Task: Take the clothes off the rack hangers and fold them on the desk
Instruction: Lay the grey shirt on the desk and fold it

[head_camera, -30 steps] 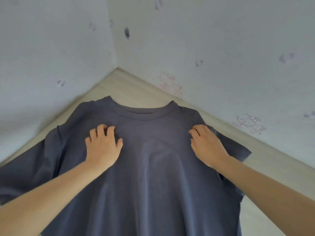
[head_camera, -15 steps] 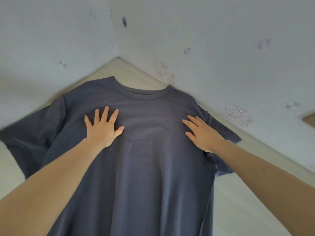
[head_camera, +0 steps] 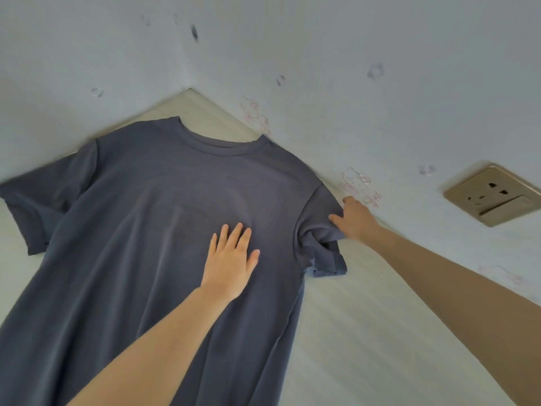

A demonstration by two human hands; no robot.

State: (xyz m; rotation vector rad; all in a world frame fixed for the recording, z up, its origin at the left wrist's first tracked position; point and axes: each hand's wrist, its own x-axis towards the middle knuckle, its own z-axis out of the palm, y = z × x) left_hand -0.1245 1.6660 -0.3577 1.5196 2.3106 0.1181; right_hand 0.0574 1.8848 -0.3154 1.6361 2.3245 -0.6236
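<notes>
No words, numbers or brand names can be read anywhere in the frame. The only marks are faint pink cartoon-cat drawings (head_camera: pixel 361 186) on the wall at centre right, with a second pale group (head_camera: pixel 254 114) higher up near the corner; neither carries any lettering that can be made out. The wall socket (head_camera: pixel 494 194) at the right edge shows a plain face, and the shirt (head_camera: pixel 164 218) shows no print or label

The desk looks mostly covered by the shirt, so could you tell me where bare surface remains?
Bare desk lies right of the T-shirt, up to the wall; a small wedge beyond the collar; a strip under the far sleeve. It is crowded at the near sleeve, gripped by the right hand; the left hand presses the chest.
</notes>
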